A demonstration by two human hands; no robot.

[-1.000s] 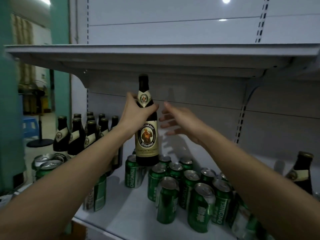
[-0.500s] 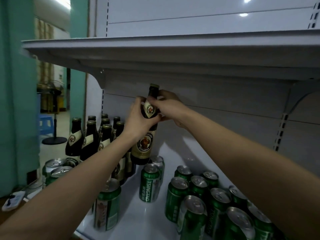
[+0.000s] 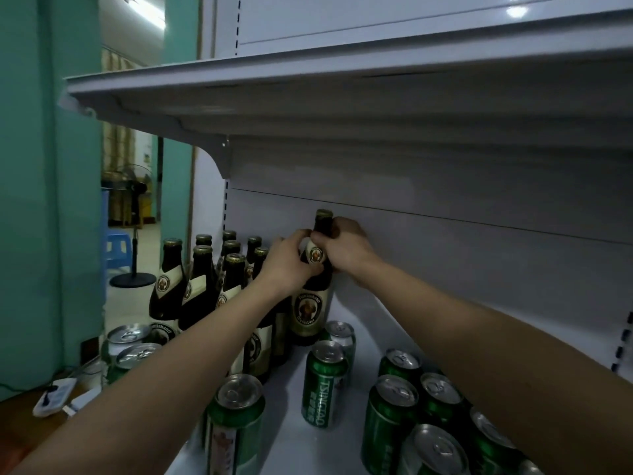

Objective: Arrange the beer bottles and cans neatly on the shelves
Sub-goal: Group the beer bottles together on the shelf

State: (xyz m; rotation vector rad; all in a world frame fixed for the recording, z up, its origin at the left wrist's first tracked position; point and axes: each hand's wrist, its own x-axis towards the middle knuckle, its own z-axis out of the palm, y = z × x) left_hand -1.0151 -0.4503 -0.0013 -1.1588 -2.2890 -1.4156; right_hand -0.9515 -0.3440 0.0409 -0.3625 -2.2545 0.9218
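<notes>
A shop; white metal shelving (image 3: 342,97) stocked with beer bottles (image 3: 202,282) and cans (image 3: 325,382).

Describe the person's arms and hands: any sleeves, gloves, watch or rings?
Both forearms are bare up to the frame edge, with no sleeves in view. The left hand and right hand wear no gloves. No watch, bracelet or ring shows on either wrist or on the visible fingers.
</notes>
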